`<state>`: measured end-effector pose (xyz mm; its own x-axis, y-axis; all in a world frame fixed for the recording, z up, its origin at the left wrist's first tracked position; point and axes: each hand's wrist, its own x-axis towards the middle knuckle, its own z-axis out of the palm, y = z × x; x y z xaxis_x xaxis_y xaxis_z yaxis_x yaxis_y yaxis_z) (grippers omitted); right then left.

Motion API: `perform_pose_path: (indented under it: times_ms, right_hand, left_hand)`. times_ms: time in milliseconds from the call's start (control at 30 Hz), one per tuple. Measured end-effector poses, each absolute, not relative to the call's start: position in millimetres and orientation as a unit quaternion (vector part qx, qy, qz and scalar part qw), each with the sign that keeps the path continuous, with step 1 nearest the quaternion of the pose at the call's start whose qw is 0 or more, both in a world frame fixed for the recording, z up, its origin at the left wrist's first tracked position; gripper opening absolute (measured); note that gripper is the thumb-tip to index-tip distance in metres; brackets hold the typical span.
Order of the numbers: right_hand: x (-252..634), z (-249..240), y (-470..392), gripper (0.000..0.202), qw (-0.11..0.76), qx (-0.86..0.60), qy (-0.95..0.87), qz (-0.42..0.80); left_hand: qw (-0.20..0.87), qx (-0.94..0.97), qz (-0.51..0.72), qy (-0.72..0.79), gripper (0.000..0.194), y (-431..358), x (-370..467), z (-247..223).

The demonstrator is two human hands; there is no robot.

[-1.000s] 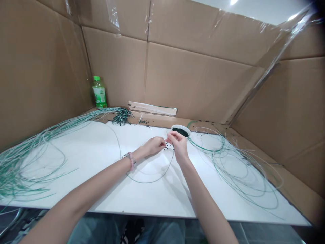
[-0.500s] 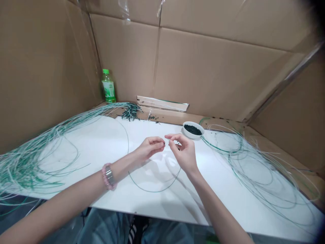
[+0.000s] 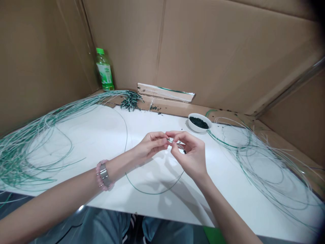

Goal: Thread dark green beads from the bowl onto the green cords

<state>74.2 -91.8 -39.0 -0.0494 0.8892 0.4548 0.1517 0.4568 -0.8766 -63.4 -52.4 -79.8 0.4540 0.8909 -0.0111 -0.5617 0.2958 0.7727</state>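
Note:
My left hand (image 3: 153, 145) is closed in a pinch, its fingertips around a tiny dark piece that is mostly hidden. Close against it, my right hand (image 3: 191, 150) pinches a thin green cord (image 3: 157, 194), whose short end bridges the gap between the fingertips. The rest of the cord hangs in a wide loop below the hands and over the white tabletop (image 3: 106, 135). Several small dark pieces (image 3: 185, 152) show at the right palm, under the curled fingers. A white bowl (image 3: 199, 130) full of tiny dark pieces stands just beyond my right hand.
On the left lies a large bundle of green and white cords (image 3: 27, 152), its dark clustered ends (image 3: 131, 100) at the back. Loose coiled cords (image 3: 264, 169) spread on the right. A green bottle (image 3: 105, 73) stands in the back left corner. Cardboard walls (image 3: 203, 51) enclose the table.
My hands have come together, so the fingertips almost meet with the cord end between them. The view has tilted down slightly. Dark pieces at the right palm show more clearly.

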Motion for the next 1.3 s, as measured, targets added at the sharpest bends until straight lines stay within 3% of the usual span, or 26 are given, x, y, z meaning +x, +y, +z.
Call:
perform_pose_path:
  times_ms: [967,1300]
  right_hand:
    - [78.3,-37.6,-89.2,0.011,0.515,-0.424,-0.696,0.265]
    - [75.8,-42.5,-90.8,0.009,0.552,-0.422,-0.666,0.27]
  left_hand:
    - [0.721,0.454,0.47,0.231,0.017,-45.7,-66.2,-75.4]
    - [0.788,0.332,0.482,0.193,0.019,-53.2,-63.9,-74.0]
